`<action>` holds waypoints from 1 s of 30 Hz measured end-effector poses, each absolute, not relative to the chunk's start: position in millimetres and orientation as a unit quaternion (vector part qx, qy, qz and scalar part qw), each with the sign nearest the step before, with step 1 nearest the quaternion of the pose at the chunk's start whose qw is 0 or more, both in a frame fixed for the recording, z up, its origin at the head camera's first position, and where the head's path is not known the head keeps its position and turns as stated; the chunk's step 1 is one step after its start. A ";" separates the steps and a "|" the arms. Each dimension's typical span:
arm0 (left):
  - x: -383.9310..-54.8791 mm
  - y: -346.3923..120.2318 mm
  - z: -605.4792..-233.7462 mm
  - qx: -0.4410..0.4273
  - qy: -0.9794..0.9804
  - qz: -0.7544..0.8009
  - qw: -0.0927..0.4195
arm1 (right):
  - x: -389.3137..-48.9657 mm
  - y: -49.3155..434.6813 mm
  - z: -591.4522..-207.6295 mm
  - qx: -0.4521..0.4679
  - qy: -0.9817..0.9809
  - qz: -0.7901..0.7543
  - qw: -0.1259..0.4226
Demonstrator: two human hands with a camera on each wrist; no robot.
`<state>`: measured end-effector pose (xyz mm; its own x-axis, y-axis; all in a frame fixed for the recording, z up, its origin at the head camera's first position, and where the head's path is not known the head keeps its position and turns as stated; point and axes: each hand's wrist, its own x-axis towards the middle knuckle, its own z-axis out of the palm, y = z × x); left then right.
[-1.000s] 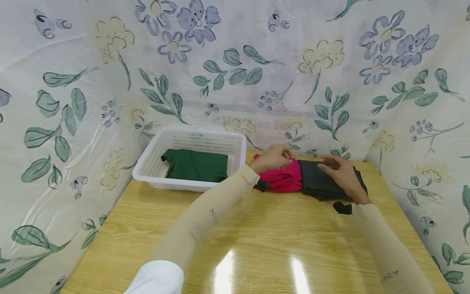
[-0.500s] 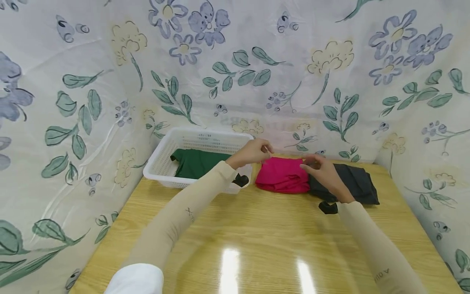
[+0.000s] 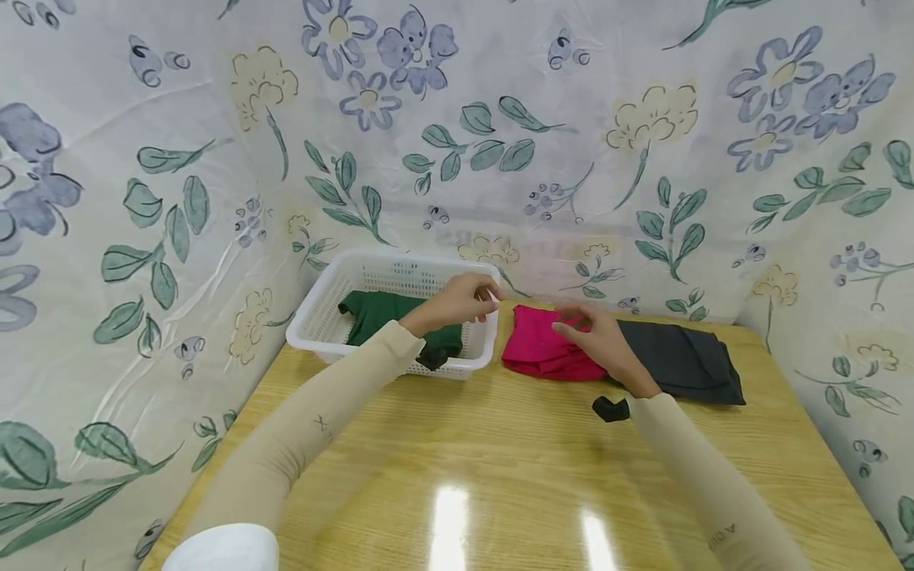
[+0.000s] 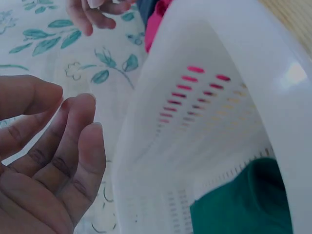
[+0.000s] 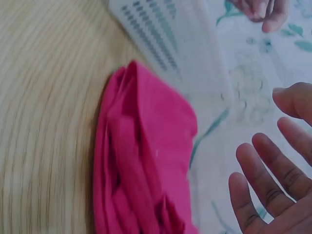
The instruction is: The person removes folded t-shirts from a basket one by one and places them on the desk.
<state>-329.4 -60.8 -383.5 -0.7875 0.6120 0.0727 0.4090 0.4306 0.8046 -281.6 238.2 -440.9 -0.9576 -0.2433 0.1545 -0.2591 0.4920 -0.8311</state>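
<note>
My left hand [image 3: 460, 303] hovers over the right end of a white perforated plastic basket [image 3: 303, 321], its fingers loosely bent and holding nothing. Inside the basket lies a folded dark green cloth [image 3: 378, 311]. Over a folded pink cloth [image 3: 543, 349] hangs my right hand [image 3: 600, 337]; the right wrist view shows its fingers spread apart, with nothing held and a gap to the pink cloth [image 5: 161, 126]. A folded dark grey cloth [image 3: 678, 357] lies right of the pink one, partly behind the right hand and wrist.
The wooden table [image 3: 514, 460] carries the basket and cloths along its far side. A floral-printed sheet [image 3: 457, 198] rises behind it and on both sides. A black wrist-worn piece sits at each sleeve end.
Both hands have moved left: the left from above the pink cloth to above the basket, the right from the dark grey cloth to the pink one. The head view has shifted slightly.
</note>
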 end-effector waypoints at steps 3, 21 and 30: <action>-328.9 -71.0 -384.0 0.296 0.842 0.436 0.119 | -282.7 223.6 -439.7 0.161 -0.855 0.493 0.004; -344.0 -146.9 -382.7 0.210 0.871 0.435 0.085 | -293.3 149.5 -427.2 0.222 -0.816 0.533 0.013; -348.5 -179.6 -388.1 0.174 0.881 0.433 0.079 | -292.3 117.8 -425.0 0.241 -0.812 0.532 -0.016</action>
